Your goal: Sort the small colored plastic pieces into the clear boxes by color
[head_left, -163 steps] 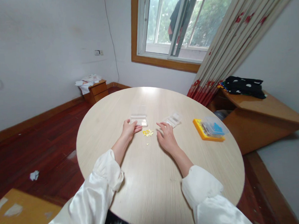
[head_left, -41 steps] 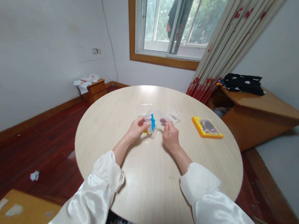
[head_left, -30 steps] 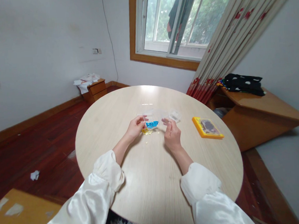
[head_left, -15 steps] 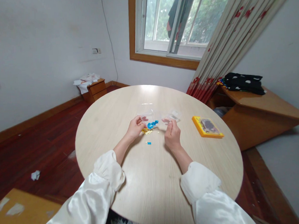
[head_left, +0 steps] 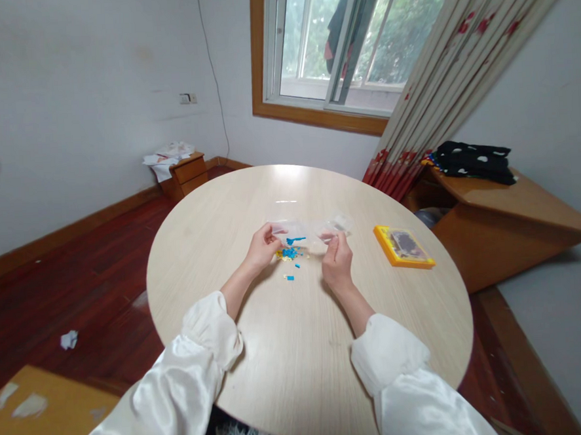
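A clear plastic bag (head_left: 296,227) is stretched between my two hands above the middle of the round table. My left hand (head_left: 265,247) pinches its left end, and my right hand (head_left: 337,259) grips its right end. Small blue pieces (head_left: 289,252) lie in a pile just under the bag, mixed with yellow and cream ones. Some blue still shows at the bag, above the pile. Nearer to me, a small blue piece (head_left: 290,278) lies apart on the tabletop beside a tiny cream one.
The pale round table (head_left: 300,374) fills the middle. A yellow box (head_left: 403,247) lies on its right side. Another clear bag (head_left: 340,219) is behind my right hand. A wooden desk (head_left: 517,213) with dark cloth stands at right, a small cabinet (head_left: 189,171) at back left.
Blue pieces have dropped from the bag onto the pile, and one lies a little nearer to me. The bag looks flatter and more stretched; my right hand has shifted slightly right.
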`<state>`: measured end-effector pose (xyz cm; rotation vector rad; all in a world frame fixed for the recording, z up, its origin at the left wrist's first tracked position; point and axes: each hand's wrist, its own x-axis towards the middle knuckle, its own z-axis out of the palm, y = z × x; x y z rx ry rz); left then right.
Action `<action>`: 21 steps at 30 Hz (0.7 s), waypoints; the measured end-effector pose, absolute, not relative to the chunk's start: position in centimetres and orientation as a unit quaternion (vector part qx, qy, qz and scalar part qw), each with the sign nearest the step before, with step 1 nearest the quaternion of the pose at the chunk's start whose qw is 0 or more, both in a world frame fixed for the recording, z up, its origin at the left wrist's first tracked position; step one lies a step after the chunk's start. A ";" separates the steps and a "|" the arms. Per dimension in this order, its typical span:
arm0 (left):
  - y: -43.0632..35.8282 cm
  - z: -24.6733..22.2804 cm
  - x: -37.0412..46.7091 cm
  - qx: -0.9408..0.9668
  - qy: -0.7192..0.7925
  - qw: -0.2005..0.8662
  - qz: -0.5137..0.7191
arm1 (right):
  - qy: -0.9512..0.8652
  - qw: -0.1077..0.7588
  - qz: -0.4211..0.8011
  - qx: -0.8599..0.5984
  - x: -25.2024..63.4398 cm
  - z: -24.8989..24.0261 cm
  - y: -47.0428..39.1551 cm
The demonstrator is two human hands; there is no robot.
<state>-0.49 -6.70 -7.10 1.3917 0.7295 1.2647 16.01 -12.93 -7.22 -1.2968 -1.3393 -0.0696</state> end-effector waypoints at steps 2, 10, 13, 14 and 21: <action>-6.7 -7.0 -0.5 0.586 0.303 0.530 0.532 | -0.576 0.595 -0.030 -0.559 16.0 -7.2 -12.9; -6.7 -6.8 -0.5 0.590 0.292 0.524 0.541 | -0.576 0.598 -0.040 -0.556 16.1 -7.2 -13.0; -6.8 -6.7 -0.5 0.599 0.294 0.518 0.536 | -0.570 0.602 -0.046 -0.557 16.1 -7.2 -13.0; -6.8 -6.7 -0.5 0.603 0.293 0.515 0.534 | -0.569 0.603 -0.046 -0.558 16.2 -7.2 -13.0; -6.7 -6.9 -0.6 0.623 0.280 0.502 0.531 | -0.570 0.599 -0.046 -0.561 16.2 -7.2 -13.0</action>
